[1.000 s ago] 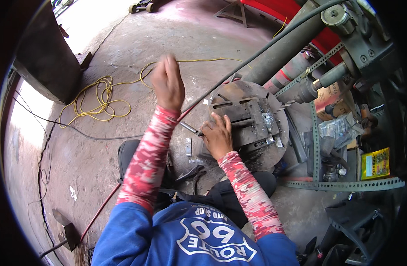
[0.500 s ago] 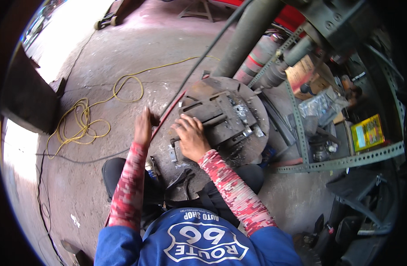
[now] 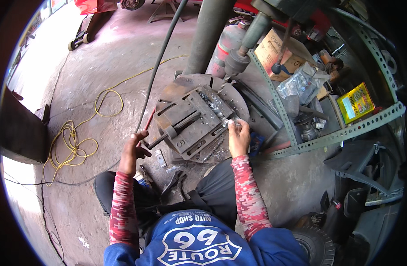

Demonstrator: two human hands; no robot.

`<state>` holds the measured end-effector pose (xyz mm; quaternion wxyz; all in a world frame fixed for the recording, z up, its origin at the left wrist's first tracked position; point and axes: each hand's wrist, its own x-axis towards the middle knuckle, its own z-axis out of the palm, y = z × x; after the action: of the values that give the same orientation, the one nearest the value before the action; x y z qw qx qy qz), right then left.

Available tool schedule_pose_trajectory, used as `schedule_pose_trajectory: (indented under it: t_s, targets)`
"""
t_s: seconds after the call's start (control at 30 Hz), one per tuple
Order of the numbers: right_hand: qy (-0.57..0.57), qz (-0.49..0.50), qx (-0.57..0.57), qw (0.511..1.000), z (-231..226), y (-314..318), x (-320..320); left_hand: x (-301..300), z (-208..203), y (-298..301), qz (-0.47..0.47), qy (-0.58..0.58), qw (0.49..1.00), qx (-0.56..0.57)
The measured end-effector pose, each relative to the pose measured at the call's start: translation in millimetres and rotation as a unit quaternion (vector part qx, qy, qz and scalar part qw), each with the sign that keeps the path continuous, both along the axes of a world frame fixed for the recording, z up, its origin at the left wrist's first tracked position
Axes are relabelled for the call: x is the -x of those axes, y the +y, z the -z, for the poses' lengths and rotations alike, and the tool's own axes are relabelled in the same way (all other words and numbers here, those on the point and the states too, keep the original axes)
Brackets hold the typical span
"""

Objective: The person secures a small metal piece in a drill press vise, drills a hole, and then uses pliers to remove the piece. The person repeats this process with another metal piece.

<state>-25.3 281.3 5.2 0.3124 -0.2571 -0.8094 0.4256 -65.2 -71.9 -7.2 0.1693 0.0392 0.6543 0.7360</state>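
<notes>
A grey drill press vise (image 3: 185, 122) lies on the round drill press table (image 3: 168, 91), its screw pointing toward my left side. At the screw's outer end, my left hand (image 3: 130, 154) is closed around the vise handle (image 3: 144, 144), which the fingers partly hide. My right hand (image 3: 239, 138) is at the near end of the jaws, thumb and fingers pinching the end of a shiny metal piece (image 3: 223, 120) set between them. Metal shavings cover the jaw area. Above the far side of the vise hangs a drill bit (image 3: 224, 83) in its chuck (image 3: 237, 62).
The thick press column (image 3: 208, 40) rises behind the table, beside a red-grey cylinder (image 3: 227, 46). A perforated-angle rack (image 3: 296, 144) with a cardboard box (image 3: 283, 53) and a yellow can (image 3: 355, 103) stands right. A yellow cord (image 3: 72, 146) lies coiled on the floor at left.
My right hand has left the vise screw and moved right to the metal piece at the jaws. My left hand has dropped lower by the handle. The whole view has shifted.
</notes>
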Motion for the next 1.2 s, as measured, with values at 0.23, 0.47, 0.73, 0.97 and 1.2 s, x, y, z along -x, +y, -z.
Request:
schedule_pose_trajectory:
  t_s: [0.23,0.47,0.73,0.97,1.2]
  targets:
    - [-0.166,-0.101,0.356,0.914,4.5,25.0,23.7,-40.5,27.7,5.5,0.148,-0.175,0.973,0.002]
    - [0.025,0.000,-0.239,0.971,-5.7,12.1,12.1,-55.2,43.7,-5.2,0.129,-0.157,0.970,0.132]
    - [0.076,-0.026,-0.340,0.937,-24.8,21.3,-19.0,-58.9,50.0,0.4,0.153,-0.108,0.971,0.150]
    - [0.200,-0.131,-0.394,0.888,-41.5,8.7,-54.9,-64.5,26.4,-0.6,0.205,-0.091,0.961,0.161]
    - [0.230,-0.263,-0.411,0.842,-68.6,-29.9,-67.3,-69.4,5.3,6.4,0.225,-0.023,0.965,0.136]
